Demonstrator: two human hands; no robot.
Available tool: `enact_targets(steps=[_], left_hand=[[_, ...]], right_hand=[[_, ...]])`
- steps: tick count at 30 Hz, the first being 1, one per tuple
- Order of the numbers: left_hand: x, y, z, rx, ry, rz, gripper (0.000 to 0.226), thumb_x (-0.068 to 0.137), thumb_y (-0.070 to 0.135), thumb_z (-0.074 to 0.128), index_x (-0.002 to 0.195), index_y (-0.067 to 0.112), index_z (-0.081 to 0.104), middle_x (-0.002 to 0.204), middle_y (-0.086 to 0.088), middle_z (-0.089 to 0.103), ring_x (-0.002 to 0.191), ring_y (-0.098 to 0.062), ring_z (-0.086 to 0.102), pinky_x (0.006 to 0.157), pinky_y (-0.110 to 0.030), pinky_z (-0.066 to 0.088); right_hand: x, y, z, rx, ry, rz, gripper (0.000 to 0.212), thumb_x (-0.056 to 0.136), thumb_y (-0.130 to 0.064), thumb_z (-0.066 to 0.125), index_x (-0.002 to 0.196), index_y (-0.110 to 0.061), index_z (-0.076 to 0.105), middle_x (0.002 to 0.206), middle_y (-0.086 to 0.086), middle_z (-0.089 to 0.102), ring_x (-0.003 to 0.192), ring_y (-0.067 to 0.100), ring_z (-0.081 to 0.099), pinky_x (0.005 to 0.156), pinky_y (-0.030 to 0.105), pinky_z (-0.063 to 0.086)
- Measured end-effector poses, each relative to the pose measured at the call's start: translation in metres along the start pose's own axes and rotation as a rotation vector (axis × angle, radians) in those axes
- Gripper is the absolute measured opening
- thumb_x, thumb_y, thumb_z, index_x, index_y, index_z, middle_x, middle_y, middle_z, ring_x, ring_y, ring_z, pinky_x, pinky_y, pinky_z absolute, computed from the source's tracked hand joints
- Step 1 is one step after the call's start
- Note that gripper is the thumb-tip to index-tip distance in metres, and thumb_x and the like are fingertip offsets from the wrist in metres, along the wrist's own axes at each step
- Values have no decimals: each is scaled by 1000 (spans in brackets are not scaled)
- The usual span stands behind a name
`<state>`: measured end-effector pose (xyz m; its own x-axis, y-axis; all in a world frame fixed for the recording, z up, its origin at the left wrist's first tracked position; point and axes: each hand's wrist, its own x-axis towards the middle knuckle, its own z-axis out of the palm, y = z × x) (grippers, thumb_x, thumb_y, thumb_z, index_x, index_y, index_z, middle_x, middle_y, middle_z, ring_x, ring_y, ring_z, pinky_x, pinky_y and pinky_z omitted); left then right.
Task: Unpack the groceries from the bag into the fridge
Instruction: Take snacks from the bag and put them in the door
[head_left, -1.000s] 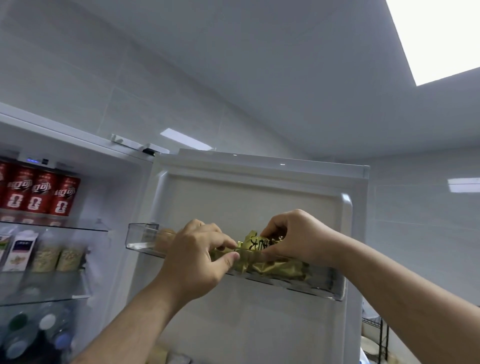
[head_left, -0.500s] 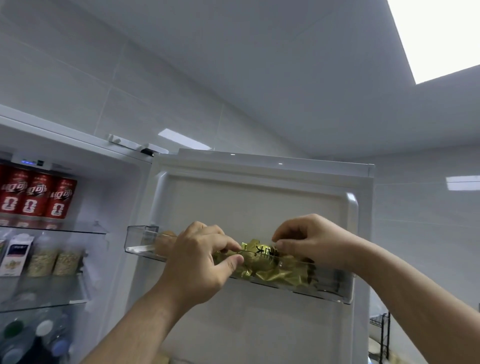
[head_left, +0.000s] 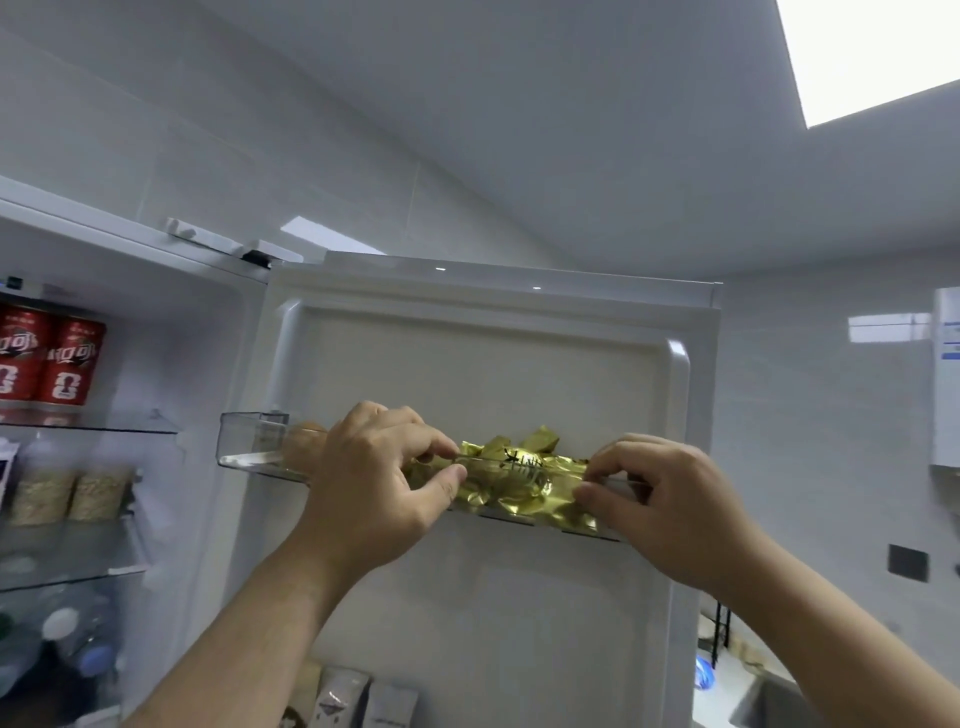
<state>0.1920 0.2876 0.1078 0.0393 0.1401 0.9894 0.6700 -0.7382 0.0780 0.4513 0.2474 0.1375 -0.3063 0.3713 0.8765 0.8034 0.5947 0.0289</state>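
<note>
The shiny gold crinkly packet (head_left: 519, 478) sits in the clear plastic door shelf (head_left: 249, 441), in the middle of the frame. The left hand (head_left: 374, 483) pinches one end and the right hand (head_left: 660, 499) pinches the other. The packet looks nearly put away. I cannot tell how much more is left to unpack.

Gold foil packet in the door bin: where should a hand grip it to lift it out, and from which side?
Pinch the crumpled top of the gold foil packet, coming from above. It lies lengthwise in the clear door bin, whose front wall covers its lower part; only the top clears the rim. The left hand and right hand pinch its ends.
</note>
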Motion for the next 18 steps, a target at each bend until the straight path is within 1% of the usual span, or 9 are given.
enact_targets(steps=[3,5,8,12,13,15,16,18], left_hand=[[0,-1,0,10,3,-3,27,73,50,60,78,28,74,71,17,58,78,-13,48,72,-38,45],[-1,-1,0,17,3,-1,27,73,50,59,78,27,73,72,17,58,77,-14,48,72,-36,44],[0,0,-2,21,-7,0,29,73,50,59,79,26,74,72,18,57,78,-13,47,72,-31,40],[-1,5,-3,49,-25,-19,31,74,50,56,81,25,73,73,18,57,80,-14,46,73,-23,31],[-3,7,-3,67,-23,-24,31,75,49,56,82,25,73,75,18,56,81,-14,45,73,-20,29],[-8,12,-3,99,-19,-40,32,77,47,54,87,23,73,79,16,57,83,-15,44,75,-18,25],[-11,14,-3,112,-27,-54,33,78,45,53,90,22,74,82,13,59,84,-16,45,77,-19,25],[-15,18,-3,134,-59,-90,38,79,43,51,99,19,74,90,6,63,87,-21,50,82,-21,28]], right_hand=[[-5,-2,5,17,117,-17,14,71,-36,81,72,-25,73,79,-19,55,68,-5,53,57,4,34],[-8,-3,7,8,159,-29,17,70,-40,77,72,-24,73,78,-21,50,68,-7,51,58,3,34],[-8,-1,8,-1,164,-50,19,72,-41,75,72,-22,72,73,-22,47,65,-7,48,56,4,33],[-12,2,9,8,164,-53,20,74,-39,73,78,-20,73,76,-16,48,66,0,49,60,4,34],[-15,3,10,8,172,-61,20,76,-37,74,80,-18,72,79,-14,47,66,2,48,63,3,34],[-21,6,10,10,173,-81,21,79,-33,73,86,-14,72,87,-9,48,72,4,47,70,3,34],[-24,8,9,7,161,-91,22,81,-32,72,91,-13,71,91,-7,48,77,7,49,74,4,36],[-30,11,4,-20,119,-101,25,82,-30,71,99,-12,70,99,-3,49,85,13,52,80,12,40]])
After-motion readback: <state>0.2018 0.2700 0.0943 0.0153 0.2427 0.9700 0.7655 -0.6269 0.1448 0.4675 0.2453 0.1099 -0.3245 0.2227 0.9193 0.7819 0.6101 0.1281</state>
